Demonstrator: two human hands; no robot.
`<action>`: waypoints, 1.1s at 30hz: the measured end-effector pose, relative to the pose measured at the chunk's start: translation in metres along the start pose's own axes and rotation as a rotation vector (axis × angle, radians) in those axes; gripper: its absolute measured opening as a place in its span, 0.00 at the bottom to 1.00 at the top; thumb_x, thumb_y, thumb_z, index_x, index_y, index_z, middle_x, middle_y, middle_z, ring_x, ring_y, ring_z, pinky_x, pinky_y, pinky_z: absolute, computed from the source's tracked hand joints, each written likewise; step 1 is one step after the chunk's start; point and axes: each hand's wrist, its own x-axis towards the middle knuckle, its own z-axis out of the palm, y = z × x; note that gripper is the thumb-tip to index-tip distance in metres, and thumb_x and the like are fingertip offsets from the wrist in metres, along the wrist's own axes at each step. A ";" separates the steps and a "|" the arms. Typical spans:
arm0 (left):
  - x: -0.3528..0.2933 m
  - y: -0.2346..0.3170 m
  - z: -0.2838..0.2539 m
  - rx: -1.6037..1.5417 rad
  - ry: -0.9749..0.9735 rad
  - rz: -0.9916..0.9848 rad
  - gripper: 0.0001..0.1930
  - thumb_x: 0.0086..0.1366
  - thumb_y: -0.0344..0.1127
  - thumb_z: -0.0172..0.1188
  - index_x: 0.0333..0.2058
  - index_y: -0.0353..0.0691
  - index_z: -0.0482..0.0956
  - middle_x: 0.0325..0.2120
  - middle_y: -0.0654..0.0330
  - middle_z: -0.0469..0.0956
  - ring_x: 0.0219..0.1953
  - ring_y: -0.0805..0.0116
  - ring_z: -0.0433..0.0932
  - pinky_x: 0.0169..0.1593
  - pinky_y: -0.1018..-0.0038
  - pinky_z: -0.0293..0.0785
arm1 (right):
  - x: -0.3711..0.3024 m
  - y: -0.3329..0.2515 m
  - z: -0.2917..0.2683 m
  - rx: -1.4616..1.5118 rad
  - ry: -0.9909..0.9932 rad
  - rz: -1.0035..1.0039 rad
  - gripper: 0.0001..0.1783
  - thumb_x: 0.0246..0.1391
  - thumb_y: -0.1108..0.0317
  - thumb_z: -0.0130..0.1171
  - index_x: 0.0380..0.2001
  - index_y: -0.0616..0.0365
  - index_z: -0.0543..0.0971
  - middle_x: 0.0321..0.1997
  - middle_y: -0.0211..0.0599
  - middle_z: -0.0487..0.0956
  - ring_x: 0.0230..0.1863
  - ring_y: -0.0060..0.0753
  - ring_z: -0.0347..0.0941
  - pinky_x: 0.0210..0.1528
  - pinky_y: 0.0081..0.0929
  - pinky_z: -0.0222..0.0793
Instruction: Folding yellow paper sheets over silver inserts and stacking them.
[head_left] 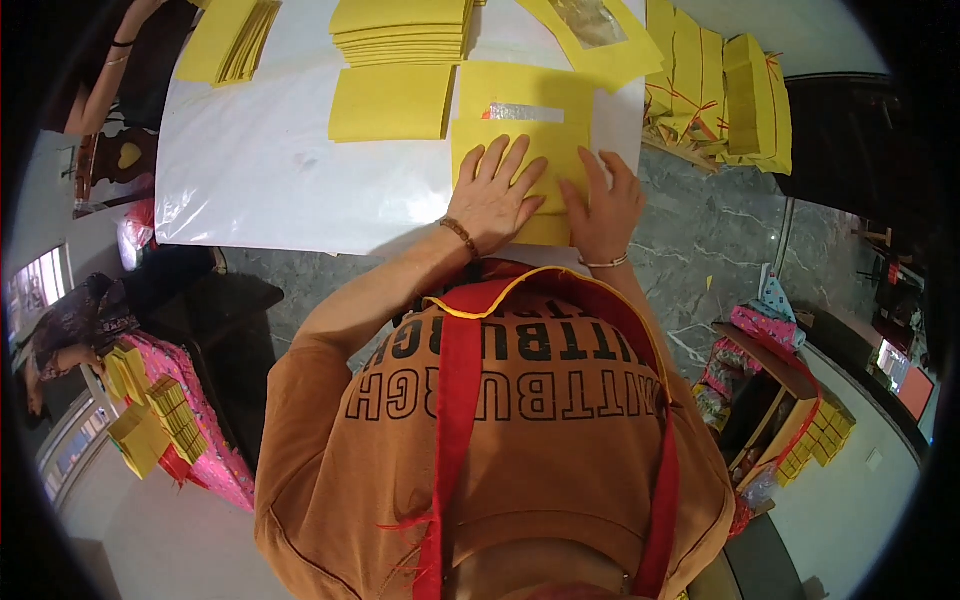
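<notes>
Pressing yellow paper (560, 146) at upper centre, likely folding: left hand (495, 200) is lying splayed, empty; right hand (606, 208) half-open, hold unclear; creasing probably needs even pressure.

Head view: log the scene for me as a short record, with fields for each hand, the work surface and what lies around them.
Left hand: fingers spread, resting on the yellow paper piece
Right hand: at that piece's right edge, thumb against it
On the piece: silver strip, beyond the left fingertips
Surface: white-covered table
Left of the piece: flat yellow rectangle
Beyond that rectangle: yellow stack
Table's far left: fanned yellow stack
</notes>
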 end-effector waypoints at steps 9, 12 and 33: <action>0.001 -0.024 0.006 -0.686 0.006 -0.213 0.23 0.55 0.31 0.48 0.52 0.39 0.65 0.56 0.52 0.60 0.59 0.56 0.56 0.60 0.61 0.50 | -0.027 -0.008 0.038 -0.022 -0.148 -0.656 0.35 0.47 0.36 0.47 0.53 0.44 0.65 0.63 0.43 0.57 0.64 0.49 0.51 0.54 0.69 0.43; -0.012 -0.034 0.004 -1.188 0.111 -0.312 0.22 0.57 0.28 0.46 0.52 0.37 0.65 0.56 0.51 0.61 0.59 0.55 0.57 0.61 0.63 0.50 | -0.024 -0.016 0.035 -0.139 -0.169 -0.678 0.37 0.47 0.35 0.47 0.55 0.44 0.63 0.63 0.42 0.57 0.64 0.49 0.50 0.54 0.69 0.42; 0.008 -0.003 -0.013 0.517 0.061 0.290 0.26 0.49 0.35 0.54 0.48 0.33 0.69 0.35 0.50 0.75 0.35 0.58 0.71 0.34 0.70 0.69 | -0.009 0.031 -0.014 0.597 -0.455 -0.158 0.31 0.59 0.55 0.42 0.61 0.61 0.56 0.65 0.44 0.56 0.63 0.40 0.56 0.63 0.39 0.47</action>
